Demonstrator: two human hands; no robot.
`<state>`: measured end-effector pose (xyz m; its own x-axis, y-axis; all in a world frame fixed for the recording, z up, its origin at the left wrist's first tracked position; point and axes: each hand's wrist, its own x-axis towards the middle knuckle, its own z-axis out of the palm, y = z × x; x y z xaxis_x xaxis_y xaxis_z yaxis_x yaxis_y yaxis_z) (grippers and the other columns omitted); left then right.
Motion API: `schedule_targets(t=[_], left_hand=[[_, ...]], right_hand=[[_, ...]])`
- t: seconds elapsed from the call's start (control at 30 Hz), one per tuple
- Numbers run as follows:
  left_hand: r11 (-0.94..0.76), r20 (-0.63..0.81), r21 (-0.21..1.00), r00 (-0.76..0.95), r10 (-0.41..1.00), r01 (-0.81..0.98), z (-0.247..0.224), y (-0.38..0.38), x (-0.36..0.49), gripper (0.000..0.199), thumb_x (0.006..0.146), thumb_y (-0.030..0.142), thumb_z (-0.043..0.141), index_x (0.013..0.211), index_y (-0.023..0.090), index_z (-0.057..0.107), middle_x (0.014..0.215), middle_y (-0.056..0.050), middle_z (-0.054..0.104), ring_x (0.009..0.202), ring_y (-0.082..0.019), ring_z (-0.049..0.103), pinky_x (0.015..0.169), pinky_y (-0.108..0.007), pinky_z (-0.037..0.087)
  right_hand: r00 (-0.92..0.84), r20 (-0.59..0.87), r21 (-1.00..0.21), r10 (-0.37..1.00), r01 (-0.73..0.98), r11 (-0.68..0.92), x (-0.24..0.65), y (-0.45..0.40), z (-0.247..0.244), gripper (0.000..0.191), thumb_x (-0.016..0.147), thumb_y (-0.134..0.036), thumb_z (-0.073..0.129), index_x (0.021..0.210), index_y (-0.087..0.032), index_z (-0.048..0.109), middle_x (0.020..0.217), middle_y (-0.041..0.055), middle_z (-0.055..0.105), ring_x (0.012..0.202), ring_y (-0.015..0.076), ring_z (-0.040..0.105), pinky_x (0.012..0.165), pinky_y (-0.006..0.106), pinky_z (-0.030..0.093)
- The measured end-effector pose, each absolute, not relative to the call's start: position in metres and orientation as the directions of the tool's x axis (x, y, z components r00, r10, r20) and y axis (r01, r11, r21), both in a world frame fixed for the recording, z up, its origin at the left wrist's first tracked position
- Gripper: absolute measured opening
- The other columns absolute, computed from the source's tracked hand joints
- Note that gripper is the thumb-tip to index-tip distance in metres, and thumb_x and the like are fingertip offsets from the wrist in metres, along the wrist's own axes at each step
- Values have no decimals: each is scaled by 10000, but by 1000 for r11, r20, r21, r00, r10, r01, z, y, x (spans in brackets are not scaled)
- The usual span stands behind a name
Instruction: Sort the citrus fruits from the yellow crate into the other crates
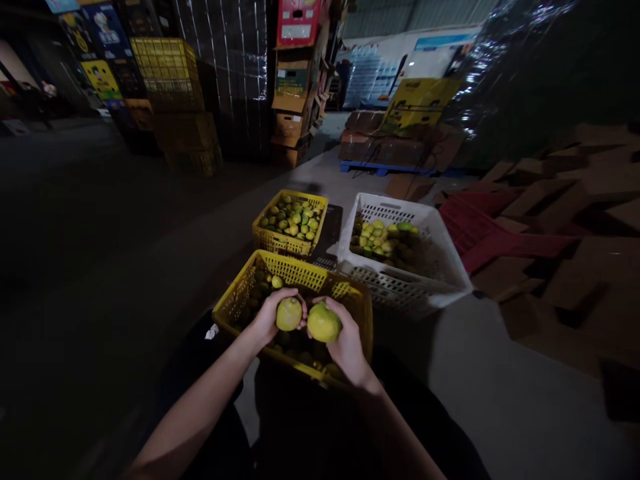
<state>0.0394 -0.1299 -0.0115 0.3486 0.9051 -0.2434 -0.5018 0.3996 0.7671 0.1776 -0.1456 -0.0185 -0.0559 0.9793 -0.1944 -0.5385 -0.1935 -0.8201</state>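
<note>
My left hand (273, 313) is closed around a yellow-green citrus fruit (289, 314). Close beside it, my right hand (347, 337) grips a larger, greener citrus fruit (324, 323). Both fruits are held up over the near yellow crate (240, 277), in whose shadowed inside more citrus fruits (277, 282) lie. Behind that crate stands a second yellow crate (290, 246) filled with yellow and green citrus fruits (296, 219). To the right, a white crate (440, 267) has similar fruits (383, 239) heaped toward its left side.
Flattened cardboard (545, 200) and a red crate (475, 227) are piled at the right. Farther back are stacked boxes (290, 83), a tower of yellow crates (167, 73) and a blue pallet (383, 167) carrying cartons. Grey floor (475, 373) surrounds the crates.
</note>
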Motion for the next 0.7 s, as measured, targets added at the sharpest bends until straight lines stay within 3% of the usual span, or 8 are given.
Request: schedule_targets(t=[0.2, 0.4, 0.57, 0.7], left_hand=[[474, -298, 684, 381, 875, -554, -6, -130, 39, 349, 822, 349, 538, 589, 105, 626, 534, -67, 582, 437, -141, 550, 434, -236, 426], [547, -492, 440, 319, 810, -712, -8, -123, 38, 285, 888, 368, 508, 814, 126, 640, 671, -37, 641, 540, -127, 607, 544, -252, 537], [446, -565, 424, 155, 810, -788, -13, -119, 41, 256, 947, 319, 442, 1010, 134, 607, 764, -64, 675, 663, -172, 671, 602, -299, 592], [458, -599, 375, 166, 783, -806, -14, -117, 42, 279, 966, 320, 420, 1062, 111, 577, 769, -79, 669, 678, -162, 675, 583, -254, 599]], right_hand=[[-61, -248, -736, 967, -636, -229, 181, -145, -15, 164, 658, -323, 687, 707, -168, 664, 768, 28, 710, 586, 162, 650, 420, 222, 496], [-168, -419, -622, 892, -663, -417, 186, -138, -13, 180, 734, -334, 590, 707, -159, 621, 614, 41, 668, 478, 182, 625, 325, 241, 431], [-97, -580, -578, 808, -651, -493, 188, -133, -17, 156, 811, -330, 552, 753, -188, 579, 555, 36, 663, 422, 176, 615, 343, 231, 444], [-140, -541, -563, 829, -673, -481, 188, -131, -23, 161, 837, -316, 525, 797, -178, 598, 595, 79, 699, 447, 194, 640, 356, 233, 467]])
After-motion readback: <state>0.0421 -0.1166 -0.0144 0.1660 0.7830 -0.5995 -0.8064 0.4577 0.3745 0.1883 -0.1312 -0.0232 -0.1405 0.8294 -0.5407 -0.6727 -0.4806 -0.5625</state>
